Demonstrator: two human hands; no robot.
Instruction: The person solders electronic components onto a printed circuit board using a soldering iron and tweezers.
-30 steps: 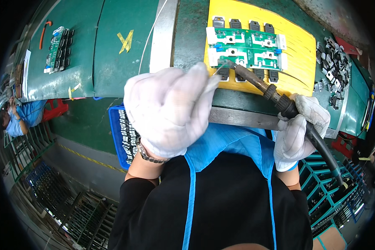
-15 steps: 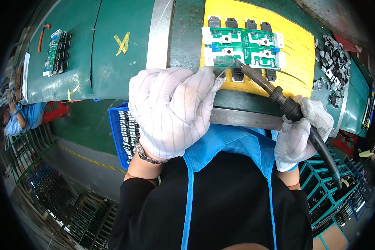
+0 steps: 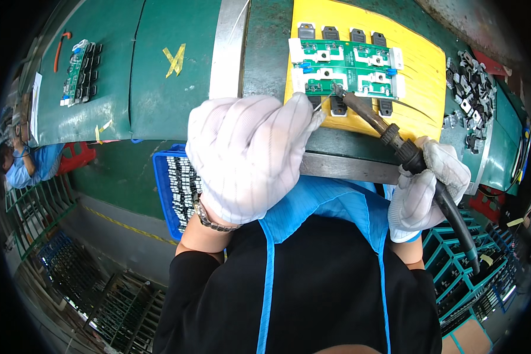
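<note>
In a white striped glove, my left hand [image 3: 251, 156] is closed, thumb and forefinger pinching a thin solder wire [image 3: 320, 105] at the near edge of a green circuit board [image 3: 360, 78]. My gloved right hand [image 3: 422, 194] grips a soldering iron [image 3: 389, 133] by its dark handle. The iron's tip rests at the board's near edge, close to the wire's end; exact contact is too small to tell. A second green board [image 3: 343, 52] lies just beyond. Black flat components [image 3: 338, 107] with metal tabs stick out along the near and far sides.
Both boards sit on a yellow sheet [image 3: 425, 65]. Loose black components [image 3: 471, 94] are heaped at the right. Another board with components [image 3: 82, 74] lies far left, near an orange hooked tool [image 3: 59, 52]. Below the bench edge stands a blue bin [image 3: 166, 194] of parts. A person [image 3: 32, 165] sits at left.
My left hand has shifted slightly to the right with the solder wire. The iron's tip stays at nearly the same spot on the board, while its rear end has swung slightly.
</note>
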